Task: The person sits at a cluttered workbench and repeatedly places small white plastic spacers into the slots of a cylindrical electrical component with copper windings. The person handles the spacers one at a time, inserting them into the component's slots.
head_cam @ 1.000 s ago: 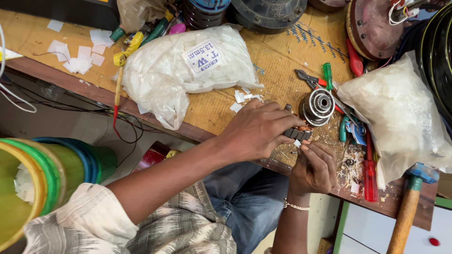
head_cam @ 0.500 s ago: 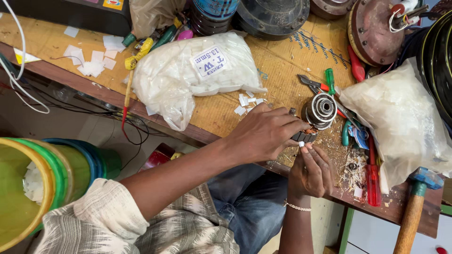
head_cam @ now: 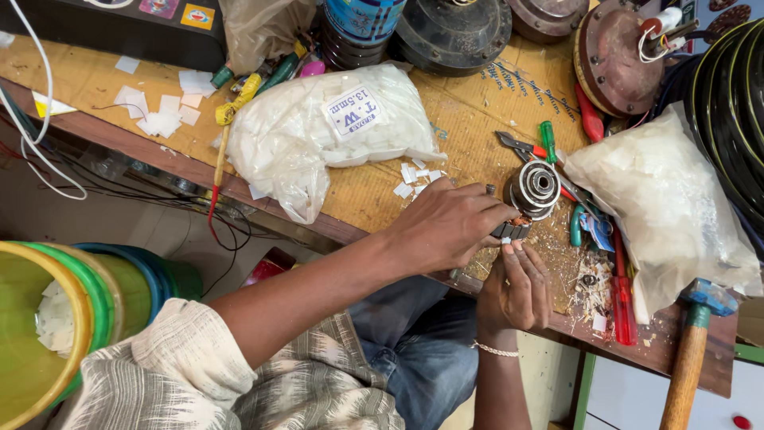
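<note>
A small round metal motor part (head_cam: 534, 189) with a dark slotted core and shiny ring top stands on the wooden workbench (head_cam: 469, 135). My left hand (head_cam: 446, 227) reaches across the bench edge and grips the dark slotted core of that part. My right hand (head_cam: 516, 283) comes up from below the edge, its fingertips touching the underside of the same core. What the fingertips pinch is too small to tell.
A plastic bag of white slips (head_cam: 326, 131) lies left of the hands, another white bag (head_cam: 664, 207) to the right. Pliers, screwdrivers (head_cam: 621, 295), a hammer (head_cam: 691, 350) and debris lie around. Large motor housings (head_cam: 617, 52) line the back. Green and yellow tubs (head_cam: 56, 318) stand at lower left.
The view shifted slightly, so bench and hands sit a little further right. Both hands stay on the motor part with only small finger movements.
</note>
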The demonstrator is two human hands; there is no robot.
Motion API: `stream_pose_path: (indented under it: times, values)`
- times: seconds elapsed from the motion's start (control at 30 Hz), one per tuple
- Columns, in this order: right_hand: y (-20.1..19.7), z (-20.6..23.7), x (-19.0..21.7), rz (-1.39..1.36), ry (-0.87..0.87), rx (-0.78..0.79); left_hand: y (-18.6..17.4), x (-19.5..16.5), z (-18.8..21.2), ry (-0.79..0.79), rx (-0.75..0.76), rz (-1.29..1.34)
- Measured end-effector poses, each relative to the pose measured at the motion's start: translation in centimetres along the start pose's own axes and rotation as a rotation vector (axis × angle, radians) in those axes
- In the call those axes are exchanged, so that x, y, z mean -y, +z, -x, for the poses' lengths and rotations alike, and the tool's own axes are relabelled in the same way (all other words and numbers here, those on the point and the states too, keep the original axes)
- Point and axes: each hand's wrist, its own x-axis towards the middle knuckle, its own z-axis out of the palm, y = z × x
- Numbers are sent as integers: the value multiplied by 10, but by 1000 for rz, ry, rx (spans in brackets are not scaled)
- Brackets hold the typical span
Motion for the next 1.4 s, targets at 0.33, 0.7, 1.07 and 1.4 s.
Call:
stream_pose_path:
  times: [0.33,0.7,1.07,1.4]
  values:
    - [-27,-19,13,17,170,227,-4,1,-1,17,-14,53]
    - [-3,-12,15,2,113,44,-11,1,-4,23,9,59]
    - [-3,-16,3,-302,243,84,-38,20,-10,48,411,55]
    - [-23,-32,18,-254,384,399,-8,27,32,266,-227,130]
